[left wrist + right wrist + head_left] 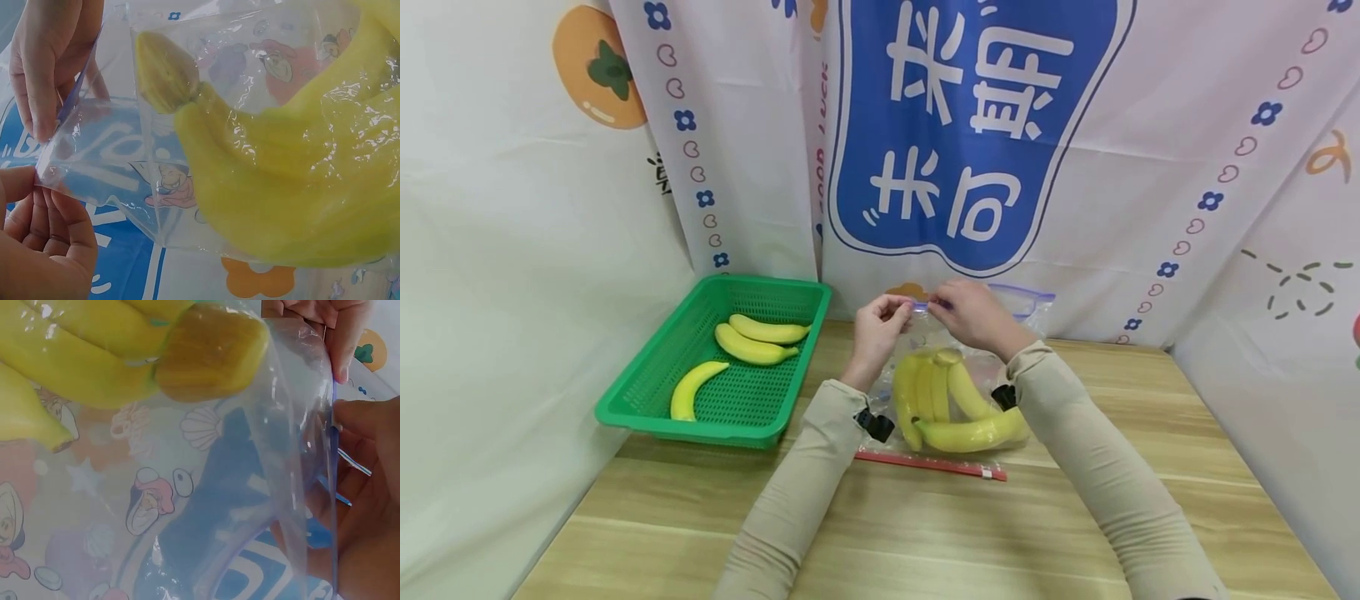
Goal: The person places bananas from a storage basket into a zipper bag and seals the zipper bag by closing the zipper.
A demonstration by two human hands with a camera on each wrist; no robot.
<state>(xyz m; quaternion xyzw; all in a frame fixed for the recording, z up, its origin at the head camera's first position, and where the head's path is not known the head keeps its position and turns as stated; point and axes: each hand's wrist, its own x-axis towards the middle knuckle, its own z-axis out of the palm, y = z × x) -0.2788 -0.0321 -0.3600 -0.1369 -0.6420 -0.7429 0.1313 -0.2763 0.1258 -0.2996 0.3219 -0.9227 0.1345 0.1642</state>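
A clear zip bag (917, 333) with a purple-blue seal and printed cartoon figures stands upright at the middle back of the table. Inside it are a bunch of bananas (281, 181) and a single banana (973, 432) lying across the front. My left hand (876, 333) pinches the left end of the seal between thumb and forefinger. Just to its right, my right hand (973, 312) grips the seal, thumb and fingers on either side of the film (333, 456). Right of that hand the bag mouth (1018, 300) gapes.
On the left a green basket (700, 432) holds three loose bananas (695, 390). A red sealing strip (925, 465) with a white slider lies in front of the bag on the wooden table (880, 533). A printed curtain (760, 167) hangs close behind.
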